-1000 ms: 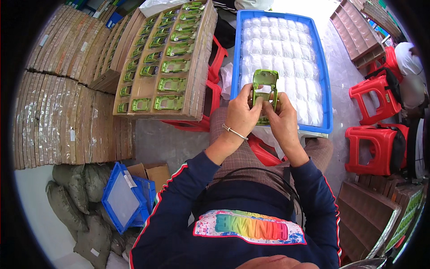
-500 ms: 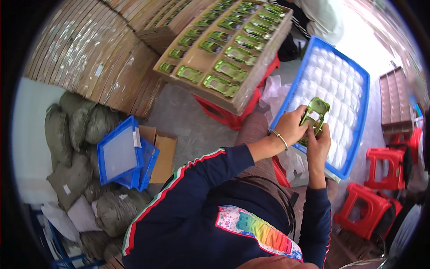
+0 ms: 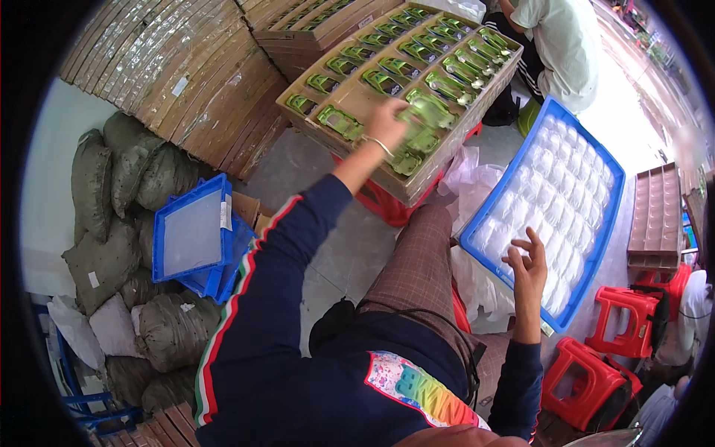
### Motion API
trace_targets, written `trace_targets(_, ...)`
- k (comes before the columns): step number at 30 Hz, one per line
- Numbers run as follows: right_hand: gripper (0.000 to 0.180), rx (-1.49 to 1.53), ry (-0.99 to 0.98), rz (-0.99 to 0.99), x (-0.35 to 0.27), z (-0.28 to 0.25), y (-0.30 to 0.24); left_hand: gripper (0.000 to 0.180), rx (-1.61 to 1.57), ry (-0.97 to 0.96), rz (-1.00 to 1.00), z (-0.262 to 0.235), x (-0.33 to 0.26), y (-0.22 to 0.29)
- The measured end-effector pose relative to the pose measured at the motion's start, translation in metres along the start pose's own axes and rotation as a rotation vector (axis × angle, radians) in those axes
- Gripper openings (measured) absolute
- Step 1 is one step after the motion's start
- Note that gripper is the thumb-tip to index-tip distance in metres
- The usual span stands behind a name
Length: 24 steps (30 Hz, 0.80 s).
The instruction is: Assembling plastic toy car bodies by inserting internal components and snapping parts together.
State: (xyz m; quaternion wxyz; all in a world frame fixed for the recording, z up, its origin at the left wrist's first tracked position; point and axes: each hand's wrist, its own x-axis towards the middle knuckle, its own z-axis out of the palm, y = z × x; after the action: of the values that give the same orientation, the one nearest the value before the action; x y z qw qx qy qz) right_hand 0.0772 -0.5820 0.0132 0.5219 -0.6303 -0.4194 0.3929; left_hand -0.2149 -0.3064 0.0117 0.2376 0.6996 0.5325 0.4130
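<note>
**Q:** What is each hand doing over the boxes?

**A:** I am reaching my left hand [image 3: 387,119] out over the shallow cardboard tray [image 3: 350,100], pinching a green blister pack [image 3: 428,112] by its near edge. The pack is hovering just above the row of matching green packs [image 3: 402,67] already lying in the tray. My right hand [image 3: 527,261] is resting spread and empty, fingers fanned, at the near edge of the blue crate [image 3: 614,186] holding clear plastic shells [image 3: 558,186].

**Q:** How is the pack handling?

**A:** I am judging it light and springy: thin moulded plastic that would flex or crease if squeezed hard. The flat rim looks like the safest grip, away from the raised bubble. The surface is probably slick, so a firm pinch seems wise.

**Q:** What is staying out of sight?

**A:** The pack is blurring with motion, so I am unable to say what sits inside it, or whether it is touching the packs beneath. My fingertips are hiding behind it. Another person in a white shirt [image 3: 558,41] is sitting beyond the tray, cut off at the frame's top. The red stool [image 3: 380,205] under the tray is showing only an edge.
</note>
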Motion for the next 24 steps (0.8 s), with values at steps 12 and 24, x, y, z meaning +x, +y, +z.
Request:
trace_targets(12, 0.047, 0.01, 0.178, 0.142, -0.022, -0.042, 0.038, 0.028, 0.998, -0.182, 0.17, -0.07, 0.093, -0.079)
trace_targets(24, 0.041, -0.032, 0.187, 0.183, 0.006, -0.043, 0.035, 0.025, 0.813, -0.388, 0.286, -0.053, 0.107, -0.076)
